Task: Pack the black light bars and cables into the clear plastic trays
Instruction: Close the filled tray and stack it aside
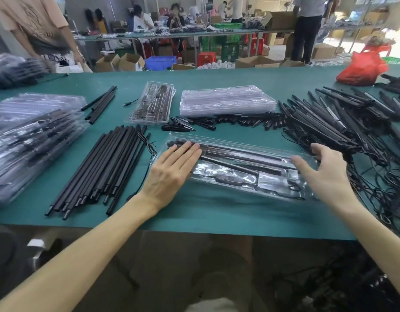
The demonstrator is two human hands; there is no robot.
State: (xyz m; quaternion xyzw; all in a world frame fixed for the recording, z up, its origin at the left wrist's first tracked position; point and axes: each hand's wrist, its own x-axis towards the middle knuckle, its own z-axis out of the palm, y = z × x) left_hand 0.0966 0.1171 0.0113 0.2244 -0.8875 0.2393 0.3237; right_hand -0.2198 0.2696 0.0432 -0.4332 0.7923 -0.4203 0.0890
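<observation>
The green bench (194,212) fills the middle of the frame. At its right edge sprawls the largest heap, the black light bars with trailing cables (343,122). At the left edge is a blurred stack of filled trays (32,149). A bundle of plain black bars (104,172) lies left of centre, and a stack of empty clear trays (226,102) sits upper centre. Beside that stack lies a single loaded tray (152,102).

The working tray (239,176) lies at centre, just in front of the person. It already holds long black bars in its upper channels, an inline control piece (228,177) lower down and a coil of cable at its right end. This tray looks all but packed, so the step in hand is probably seating the parts or pressing the clear cover shut.

The left hand (172,172) lies flat on the tray's left end, its grip wide, fingers straight and holding nothing. The right hand (325,174) is over the right end, its grip loosely spread and empty. Motion blur hides whether it touches the plastic.

The next move likely calls for even pressure at both ends so the thin plastic closes without pinching the cable. The tray would then go to the stack at left.

A row of small black end pieces (228,122) lies just above the working tray.

No writing can be read. Pale strip labels on some bars at the right are too small to make out.
</observation>
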